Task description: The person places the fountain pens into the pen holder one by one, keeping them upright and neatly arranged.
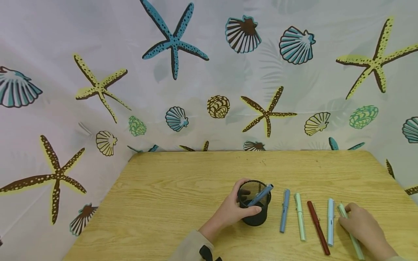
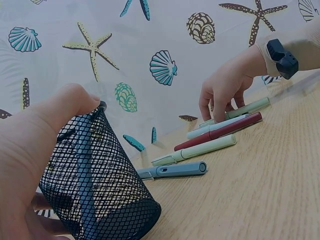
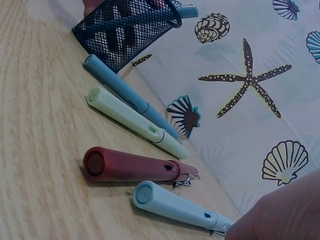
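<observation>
My left hand grips a black mesh pen holder, thumb on the near side and fingers round the far side. A blue pen leans inside, its top above the rim. At the right, my right hand pinches a pale green pen near its far end; the pen lies along the tabletop. Between the hands lie a blue pen, a light green pen, a dark red pen and a light blue pen. In the right wrist view only part of the right hand shows.
The wooden table extends left of the pen holder and behind the pens. A white cloth printed with starfish and shells hangs along its back and sides. A dark band is strapped on the right wrist.
</observation>
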Available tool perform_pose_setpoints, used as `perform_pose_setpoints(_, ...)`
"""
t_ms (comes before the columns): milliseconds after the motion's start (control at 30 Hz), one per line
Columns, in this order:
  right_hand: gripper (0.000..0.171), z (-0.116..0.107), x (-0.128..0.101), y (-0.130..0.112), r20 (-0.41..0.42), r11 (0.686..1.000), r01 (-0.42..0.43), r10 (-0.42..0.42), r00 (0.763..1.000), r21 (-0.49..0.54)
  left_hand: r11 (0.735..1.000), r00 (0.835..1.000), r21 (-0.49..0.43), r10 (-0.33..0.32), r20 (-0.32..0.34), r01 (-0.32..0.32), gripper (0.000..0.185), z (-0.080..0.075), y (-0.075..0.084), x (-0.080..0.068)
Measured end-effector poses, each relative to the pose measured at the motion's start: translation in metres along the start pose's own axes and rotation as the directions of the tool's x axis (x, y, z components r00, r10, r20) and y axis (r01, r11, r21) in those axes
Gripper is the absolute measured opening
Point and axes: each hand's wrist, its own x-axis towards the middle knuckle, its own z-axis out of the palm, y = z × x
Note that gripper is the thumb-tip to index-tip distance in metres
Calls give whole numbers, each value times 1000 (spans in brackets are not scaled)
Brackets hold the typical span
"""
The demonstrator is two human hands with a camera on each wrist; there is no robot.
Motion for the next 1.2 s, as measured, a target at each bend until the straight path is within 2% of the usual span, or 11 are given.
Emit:
perform_pose_setpoints(300,51,-2,-2,1,-25,999,-22,23,999,47,1000,1000,5,2,1,-2,78,1,1,2)
perform_pose_setpoints(633,50,-4,-7,-3,-104,996,24,-15,994,84,1000,1000,27,-3,-7,3,76,2,2,1)
perform_pose_setpoints(1200,48,-6,-12,-14,-223,983,97,-61,973,156,1000,1000,-7,7,3,-7,75,2,0,0)
